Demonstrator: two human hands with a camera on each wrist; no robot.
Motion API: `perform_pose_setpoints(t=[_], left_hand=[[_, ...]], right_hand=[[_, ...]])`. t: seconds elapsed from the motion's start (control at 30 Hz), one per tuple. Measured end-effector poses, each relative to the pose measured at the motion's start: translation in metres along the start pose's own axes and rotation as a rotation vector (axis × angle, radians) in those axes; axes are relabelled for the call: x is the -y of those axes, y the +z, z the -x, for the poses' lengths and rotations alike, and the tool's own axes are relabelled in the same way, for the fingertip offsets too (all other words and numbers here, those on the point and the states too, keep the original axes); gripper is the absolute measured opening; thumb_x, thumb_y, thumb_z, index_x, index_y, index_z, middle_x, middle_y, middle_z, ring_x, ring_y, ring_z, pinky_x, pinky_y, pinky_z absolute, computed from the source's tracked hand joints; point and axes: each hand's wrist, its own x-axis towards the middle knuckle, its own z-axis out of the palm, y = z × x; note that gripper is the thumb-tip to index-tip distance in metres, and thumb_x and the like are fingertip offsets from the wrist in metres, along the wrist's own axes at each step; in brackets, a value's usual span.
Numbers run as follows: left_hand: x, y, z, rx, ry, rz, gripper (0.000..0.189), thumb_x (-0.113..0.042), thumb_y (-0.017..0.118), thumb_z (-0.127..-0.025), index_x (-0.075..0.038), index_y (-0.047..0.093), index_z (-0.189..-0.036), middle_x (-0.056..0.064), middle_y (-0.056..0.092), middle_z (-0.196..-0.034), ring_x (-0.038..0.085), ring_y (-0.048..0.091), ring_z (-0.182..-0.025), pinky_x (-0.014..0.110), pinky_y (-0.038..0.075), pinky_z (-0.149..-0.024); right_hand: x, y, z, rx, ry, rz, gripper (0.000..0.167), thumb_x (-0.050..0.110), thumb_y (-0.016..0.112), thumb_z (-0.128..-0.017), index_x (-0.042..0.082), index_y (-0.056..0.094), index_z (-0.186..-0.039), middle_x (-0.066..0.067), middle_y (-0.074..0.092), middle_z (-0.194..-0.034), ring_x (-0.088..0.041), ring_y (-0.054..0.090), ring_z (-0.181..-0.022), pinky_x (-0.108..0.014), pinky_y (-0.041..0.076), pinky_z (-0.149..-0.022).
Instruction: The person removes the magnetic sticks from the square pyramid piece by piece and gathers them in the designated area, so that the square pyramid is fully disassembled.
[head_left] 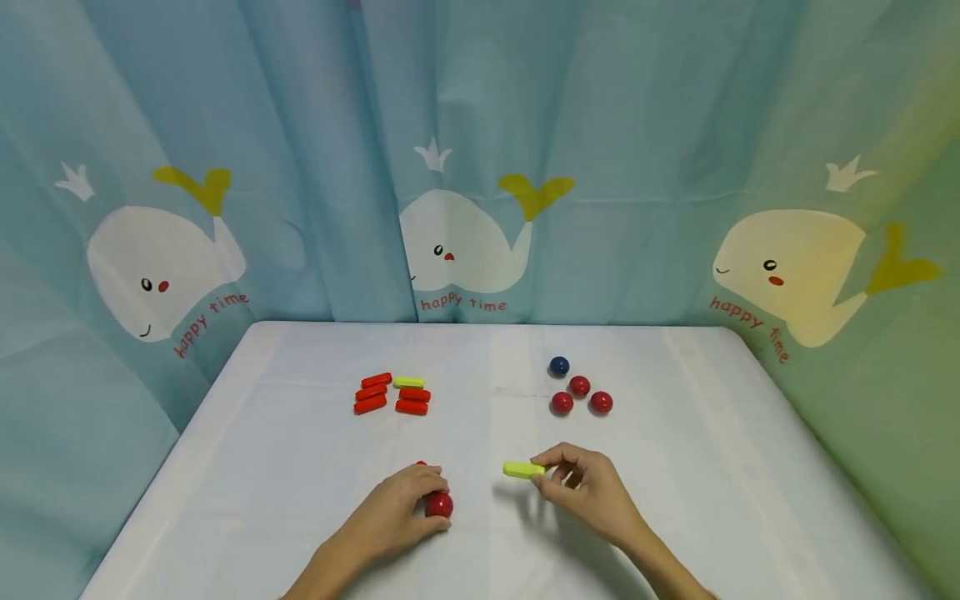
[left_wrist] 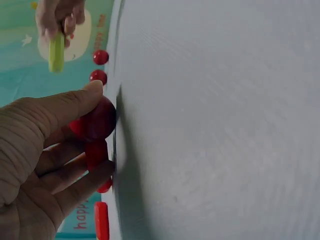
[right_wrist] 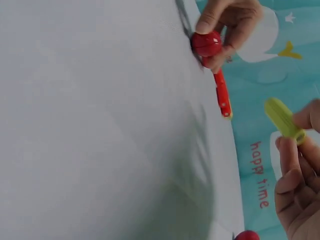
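Observation:
On the left, my left hand holds a glossy red ball between thumb and fingers, low over the white table. More red shows behind its fingers in the left wrist view, partly hidden. My right hand pinches one end of a short yellow-green stick between thumb and index finger. That stick is raised above the table and points left, toward the other hand. The right wrist view shows the stick with its rounded free end sticking out from the fingertips.
Farther back at left lie several short red sticks in two columns, with one yellow-green stick at the back. At back right sit three red balls and a dark blue ball. A whale-print curtain hangs behind the table.

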Motion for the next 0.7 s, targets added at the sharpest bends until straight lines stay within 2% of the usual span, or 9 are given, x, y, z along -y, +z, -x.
perform_pose_setpoints(t=[0.1,0.2,0.43,0.7], left_hand=[[0.001,-0.001,0.002,0.017,0.006,0.014,0.031,-0.019,0.086,-0.084,-0.009,0.073,-0.11,0.006,0.071,-0.121,0.026,0.064,-0.118,0.044,0.053,-0.099],[0.002,-0.001,0.001,0.041,0.028,0.022,0.03,-0.019,0.086,-0.084,-0.008,0.073,-0.109,0.002,0.072,-0.117,0.024,0.064,-0.118,0.04,0.053,-0.1],[0.002,0.0,0.002,0.056,0.066,0.018,0.029,-0.021,0.087,-0.083,-0.009,0.074,-0.107,0.001,0.072,-0.115,0.024,0.065,-0.12,0.04,0.052,-0.102],[0.002,-0.004,0.002,0.055,0.063,0.011,0.029,-0.022,0.087,-0.083,-0.01,0.074,-0.106,0.003,0.072,-0.118,0.023,0.064,-0.121,0.041,0.05,-0.104]], right_hand=[[0.001,0.003,-0.019,-0.022,0.085,-0.017,0.016,0.007,0.08,-0.087,0.009,0.076,-0.102,-0.002,0.07,-0.082,-0.009,0.058,-0.066,-0.023,0.049,-0.057],[0.0,0.013,-0.041,-0.015,0.104,-0.022,0.017,0.007,0.08,-0.087,0.005,0.076,-0.104,-0.005,0.072,-0.089,-0.01,0.059,-0.069,-0.022,0.049,-0.058],[-0.003,0.047,-0.088,0.076,0.074,-0.006,0.018,0.011,0.079,-0.089,0.003,0.076,-0.104,-0.008,0.075,-0.093,-0.012,0.06,-0.075,-0.021,0.048,-0.064],[0.002,0.088,-0.115,0.181,0.042,0.017,0.016,0.004,0.077,-0.088,0.0,0.074,-0.103,-0.008,0.073,-0.091,-0.011,0.059,-0.071,-0.021,0.049,-0.059]])
